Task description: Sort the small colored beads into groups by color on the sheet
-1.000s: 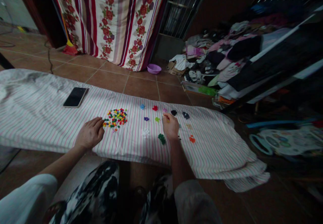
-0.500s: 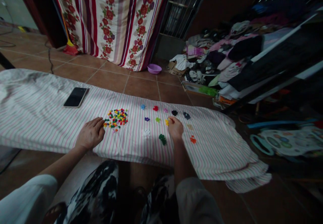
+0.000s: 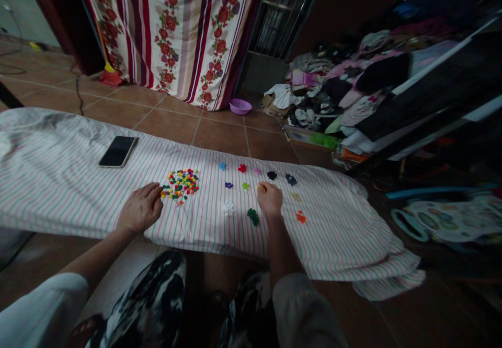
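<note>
Yellow pieces point(image 3: 259, 187) show at the curled fingertips of the right hand point(image 3: 270, 198) (pinched or merely touched, I cannot tell), a lime-green cluster point(image 3: 246, 186) at their nine o'clock, a pink one point(image 3: 257, 171) at twelve. Farther toward nine, the left hand point(image 3: 140, 207) lies flat, fingers together, by the mixed pile point(image 3: 182, 185); a phone point(image 3: 117, 151) sits at its eleven.

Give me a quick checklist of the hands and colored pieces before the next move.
1. Left hand apart from the mixed pile: cannot tell; its fingertips are at the pile's left edge.
2. Right hand gripping a piece: cannot tell; its fingers are pinched beside something yellow, partly hidden.
3. Mixed pile separate from the single-color groups: ok; bare cloth lies between.
4. Dark green group apart from the orange group: ok.
5. Phone away from both hands: ok.
</note>
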The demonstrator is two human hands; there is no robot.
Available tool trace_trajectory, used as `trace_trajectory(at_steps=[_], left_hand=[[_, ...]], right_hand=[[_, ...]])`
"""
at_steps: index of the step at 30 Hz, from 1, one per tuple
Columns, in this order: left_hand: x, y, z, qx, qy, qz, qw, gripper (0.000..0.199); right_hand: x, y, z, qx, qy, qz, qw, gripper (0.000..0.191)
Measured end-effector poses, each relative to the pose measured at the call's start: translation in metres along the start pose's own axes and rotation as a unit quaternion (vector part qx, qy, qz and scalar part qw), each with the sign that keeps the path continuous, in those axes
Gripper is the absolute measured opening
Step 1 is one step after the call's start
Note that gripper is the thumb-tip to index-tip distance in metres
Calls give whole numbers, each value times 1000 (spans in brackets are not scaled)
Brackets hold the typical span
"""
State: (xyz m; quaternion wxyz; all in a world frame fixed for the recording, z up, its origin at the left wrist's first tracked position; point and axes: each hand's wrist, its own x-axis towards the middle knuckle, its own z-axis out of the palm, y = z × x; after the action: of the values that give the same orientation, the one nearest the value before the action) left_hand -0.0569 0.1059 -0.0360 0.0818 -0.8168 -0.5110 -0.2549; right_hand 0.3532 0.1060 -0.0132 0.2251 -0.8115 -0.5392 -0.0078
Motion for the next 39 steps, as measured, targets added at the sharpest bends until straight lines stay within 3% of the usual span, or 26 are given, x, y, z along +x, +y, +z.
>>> trace_trajectory(at_steps=[11, 17, 26, 39], left_hand=[[1, 1, 0, -6, -6, -6, 1000, 39], [1, 2, -1, -12, -8, -12, 1000, 39], [1, 2, 0, -25, -8, -18, 999, 39], [0, 1, 0, -9, -6, -8, 1000, 40]], right_hand=[[-2, -6, -5, -25, -35, 17, 999, 32], [1, -3, -3, 7, -33, 63, 997, 35], [4, 9, 2, 61, 10, 101, 993, 38], [2, -1, -11, 68, 71, 83, 992, 41]])
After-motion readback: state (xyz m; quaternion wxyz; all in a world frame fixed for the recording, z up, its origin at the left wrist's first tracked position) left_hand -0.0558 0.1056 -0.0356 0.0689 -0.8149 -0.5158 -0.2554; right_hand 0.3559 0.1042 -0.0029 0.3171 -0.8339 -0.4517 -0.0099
